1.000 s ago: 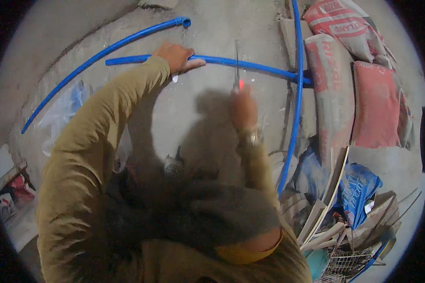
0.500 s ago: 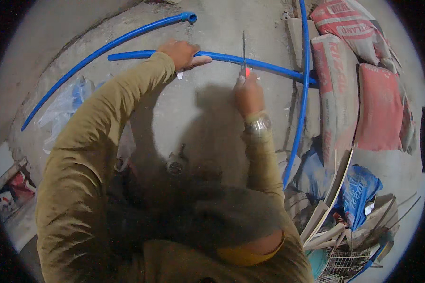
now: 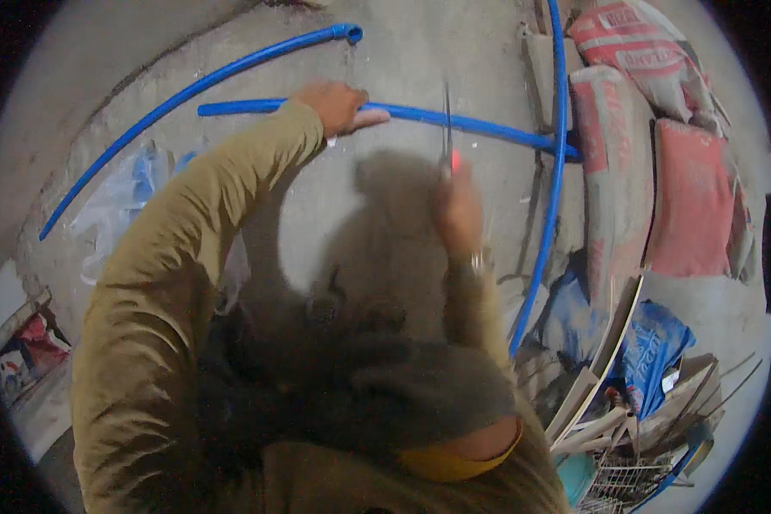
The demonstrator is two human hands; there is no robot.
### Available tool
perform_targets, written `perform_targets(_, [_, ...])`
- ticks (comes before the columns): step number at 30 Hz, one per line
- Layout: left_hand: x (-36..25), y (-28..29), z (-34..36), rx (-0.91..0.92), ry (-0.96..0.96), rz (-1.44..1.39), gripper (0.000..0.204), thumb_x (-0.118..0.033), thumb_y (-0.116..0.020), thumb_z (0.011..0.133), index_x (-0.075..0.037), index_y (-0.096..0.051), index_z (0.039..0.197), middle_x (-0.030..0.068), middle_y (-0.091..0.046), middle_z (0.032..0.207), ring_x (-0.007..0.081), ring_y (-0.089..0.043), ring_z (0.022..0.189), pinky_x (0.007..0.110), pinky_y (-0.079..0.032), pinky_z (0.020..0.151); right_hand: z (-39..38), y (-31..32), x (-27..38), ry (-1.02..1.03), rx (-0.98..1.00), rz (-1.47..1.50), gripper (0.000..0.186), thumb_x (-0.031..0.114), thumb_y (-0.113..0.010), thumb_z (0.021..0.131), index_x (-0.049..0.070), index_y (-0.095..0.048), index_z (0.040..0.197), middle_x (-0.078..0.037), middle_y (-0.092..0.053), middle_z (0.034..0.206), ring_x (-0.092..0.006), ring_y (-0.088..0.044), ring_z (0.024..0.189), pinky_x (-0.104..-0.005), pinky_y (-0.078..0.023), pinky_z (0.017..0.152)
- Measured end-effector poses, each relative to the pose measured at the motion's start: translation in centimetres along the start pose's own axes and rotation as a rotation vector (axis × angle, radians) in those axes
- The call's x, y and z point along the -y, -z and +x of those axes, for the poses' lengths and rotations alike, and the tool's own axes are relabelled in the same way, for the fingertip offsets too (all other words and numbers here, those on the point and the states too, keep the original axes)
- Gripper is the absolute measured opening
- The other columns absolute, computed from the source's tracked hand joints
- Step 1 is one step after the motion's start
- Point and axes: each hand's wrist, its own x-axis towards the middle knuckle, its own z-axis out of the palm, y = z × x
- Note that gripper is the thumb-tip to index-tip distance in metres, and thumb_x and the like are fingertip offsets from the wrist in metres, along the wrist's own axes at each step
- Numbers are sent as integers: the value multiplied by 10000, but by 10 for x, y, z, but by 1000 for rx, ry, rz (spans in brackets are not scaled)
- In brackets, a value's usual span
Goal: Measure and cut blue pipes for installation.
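A straight blue pipe [image 3: 488, 127] lies across the floor. My left hand [image 3: 332, 106] is closed over it left of its middle, thumb stretched along the near side. My right hand [image 3: 459, 210], slightly blurred, grips the red handle of a handsaw [image 3: 448, 120]. The narrow blade, seen nearly edge-on, crosses the pipe to the right of my left hand. Whether it has bitten into the pipe, I cannot make out. Farther left lies a second blue pipe [image 3: 199, 84] with an elbow fitting [image 3: 354, 33] at its far end.
On the right a long blue pipe [image 3: 555, 171] passes over the held pipe's end. Beside it rest red-and-grey cement sacks [image 3: 692, 201], then wood offcuts [image 3: 595, 360], a blue bag [image 3: 651, 347] and a wire rack [image 3: 630, 475]. Clear plastic bags [image 3: 111, 210] lie left.
My right hand has drawn the saw back toward me, its blade still across the pipe. My left hand stays on the pipe; the whole view has shifted slightly.
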Motion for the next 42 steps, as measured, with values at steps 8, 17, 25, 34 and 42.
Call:
perform_targets(8, [-1, -2, -2, -20, -6, -22, 703, -730, -382, 882, -108, -685, 1003, 213, -685, 882, 400, -661, 879, 531, -490, 806, -28, 2, -1, -44, 16, 64, 315, 308, -501, 959, 44, -447, 1122, -245, -663, 851, -456, -645, 822, -548, -488, 656])
perform_targets(17, [1, 5, -6, -3, 47, -3, 718, -716, -364, 897, -85, -691, 999, 200, -693, 892, 386, -655, 919, 510, -493, 830, -31, -8, -5, 8, -15, -13, 290, 279, -485, 952, 53, -461, 1134, -240, -664, 812, -456, -654, 808, -539, -487, 625])
perform_targets(25, [14, -1, -2, 52, 58, -41, 685, -702, -409, 892, -77, -675, 977, 225, -677, 890, 408, -657, 869, 500, -501, 784, -47, -19, -17, 132, -94, 13, 230, 216, -517, 950, 42, -465, 1091, -225, -644, 710, -442, -634, 673, -543, -471, 532])
perform_targets(34, [-2, 2, 10, -69, -59, 5, 694, -707, -403, 891, -76, -693, 910, 211, -684, 864, 391, -662, 854, 501, -500, 799, 14, -6, 0, -24, -59, -39, 343, 284, -473, 942, 27, -406, 1158, -311, -650, 891, -513, -621, 879, -571, -486, 751])
perform_targets(42, [17, 0, 14, 28, -29, -69, 687, -689, -411, 901, -64, -687, 834, 182, -660, 746, 379, -662, 757, 490, -508, 755, -40, -6, -32, 161, -59, 58, 300, 245, -496, 948, 26, -490, 1153, -281, -645, 858, -464, -623, 777, -552, -485, 673])
